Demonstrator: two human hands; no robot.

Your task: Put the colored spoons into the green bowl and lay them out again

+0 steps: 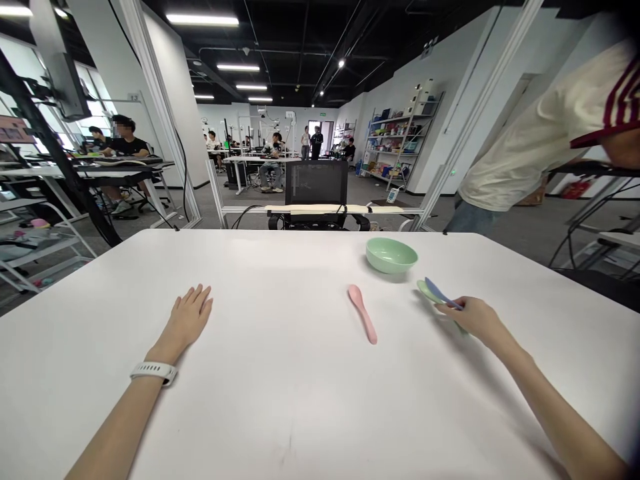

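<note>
L hand (187,320) is lying flat on the white table (280,413), palm down, open w/ fingers slightly spread, gripping nothing. A white wristband (154,372) is sitting on that wrist. R hand (475,319) is closed around two handles at right of frame, holding a blue spoon (437,292) and a green spoon (427,291). Both are pointing left, blue lying over green, and the green handle end is poking out below the hand. Can't tell if the spoon heads are touching the table. A pink spoon (363,313) is lying alone mid-frame between the hands, nearer R hand, wide end pointing to upper left. A green bowl (391,261) is sitting upright near the far table edge, just up-left of the held spoons. Handling: spoons prob. light, stiff, smooth plastic, a bit slippery, so best taken by the narrow handle; bowl prob. easiest by the rim. At upper right, a person in white tee (540,127) is leaning over; at upper left, a person at a desk (125,143) is sitting.
</note>
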